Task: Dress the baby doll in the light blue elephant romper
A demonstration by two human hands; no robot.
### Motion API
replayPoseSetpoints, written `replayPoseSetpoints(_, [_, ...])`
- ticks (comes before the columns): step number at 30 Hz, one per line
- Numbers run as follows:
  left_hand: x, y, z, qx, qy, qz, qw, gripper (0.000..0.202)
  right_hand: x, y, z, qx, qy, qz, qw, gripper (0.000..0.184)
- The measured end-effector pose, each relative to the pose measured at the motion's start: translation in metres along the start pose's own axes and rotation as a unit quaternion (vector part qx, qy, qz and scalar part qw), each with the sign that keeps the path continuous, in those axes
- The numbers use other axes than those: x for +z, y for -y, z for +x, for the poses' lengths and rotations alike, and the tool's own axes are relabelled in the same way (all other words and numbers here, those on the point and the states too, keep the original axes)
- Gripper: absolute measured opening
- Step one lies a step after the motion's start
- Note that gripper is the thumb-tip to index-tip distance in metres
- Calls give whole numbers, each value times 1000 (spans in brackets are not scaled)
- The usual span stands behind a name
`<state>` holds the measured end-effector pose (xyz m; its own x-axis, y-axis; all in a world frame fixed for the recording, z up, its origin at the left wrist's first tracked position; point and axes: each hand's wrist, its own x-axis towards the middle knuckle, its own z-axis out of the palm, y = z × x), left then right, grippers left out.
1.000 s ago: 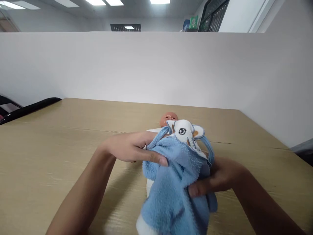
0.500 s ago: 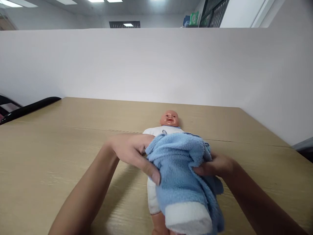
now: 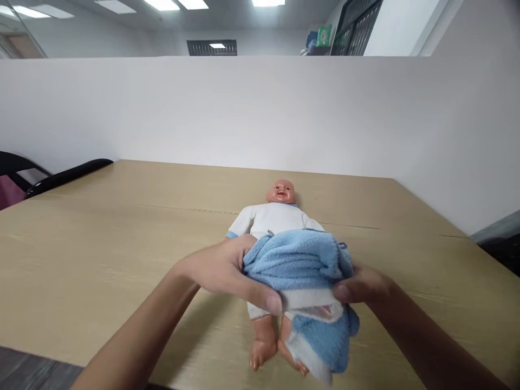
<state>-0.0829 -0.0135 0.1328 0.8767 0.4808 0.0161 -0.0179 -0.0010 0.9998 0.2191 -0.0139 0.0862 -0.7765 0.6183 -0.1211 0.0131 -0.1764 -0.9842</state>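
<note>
A baby doll (image 3: 278,218) in a white outfit with blue trim lies face up on the table, its bare feet towards me. Over its middle and legs I hold fluffy blue baby pants (image 3: 296,254) with white cuffs. One cuff is bunched up facing me; the other leg hangs down over the doll's foot. My left hand (image 3: 231,273) grips the left side, thumb across the front by the bunched cuff, fingers hidden in or behind the cloth. On the right side, my right hand (image 3: 359,284) pinches the cloth with its thumb near the same cuff.
The wooden table (image 3: 182,184) spreads around the doll and meets a white partition (image 3: 260,108) at the back. A black chair (image 3: 69,176) stands by the left edge. Another dark object (image 3: 504,244) is at the right edge.
The near leg of the blue pants has been gathered up, so its white cuff now sits between my thumbs. More of the doll's shirt and feet shows. My view has shifted slightly.
</note>
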Motion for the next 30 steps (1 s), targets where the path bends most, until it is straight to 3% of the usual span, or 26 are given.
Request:
replayPoseSetpoints(4, [43,23,-25,34,-121,-71,990,51,47,19,-4,11,121,-21,992,60])
replayPoseSetpoints(5, [54,31,-31,30,-151,-81,985,52,58,20,-6,14,110,-43,993,54])
replayPoseSetpoints(6, [65,38,-37,21,-183,-78,980,50,67,19,-8,9,70,-71,995,49])
replayPoseSetpoints(8, [84,54,-48,-2,-249,-61,967,47,81,10,-13,-10,-74,-142,987,46])
replayPoseSetpoints(10, [101,69,-54,-25,-305,-46,951,48,90,-4,-17,-8,-199,-218,955,34])
replayPoseSetpoints(12, [113,83,-55,-47,-345,-34,937,52,96,-19,-19,9,-267,-286,920,17])
replayPoseSetpoints(14, [122,96,-52,-68,-373,-18,925,55,100,-32,-18,20,-295,-340,893,8])
replayPoseSetpoints(17, [127,113,-45,-96,-425,17,900,58,101,-44,-12,29,-309,-368,877,12])
replayPoseSetpoints(21, [122,129,-36,-101,-477,87,869,53,97,-52,-3,30,-304,-345,888,21])
replayPoseSetpoints(30, [96,134,-21,-77,-485,108,865,43,81,-55,17,38,-321,-371,871,24])
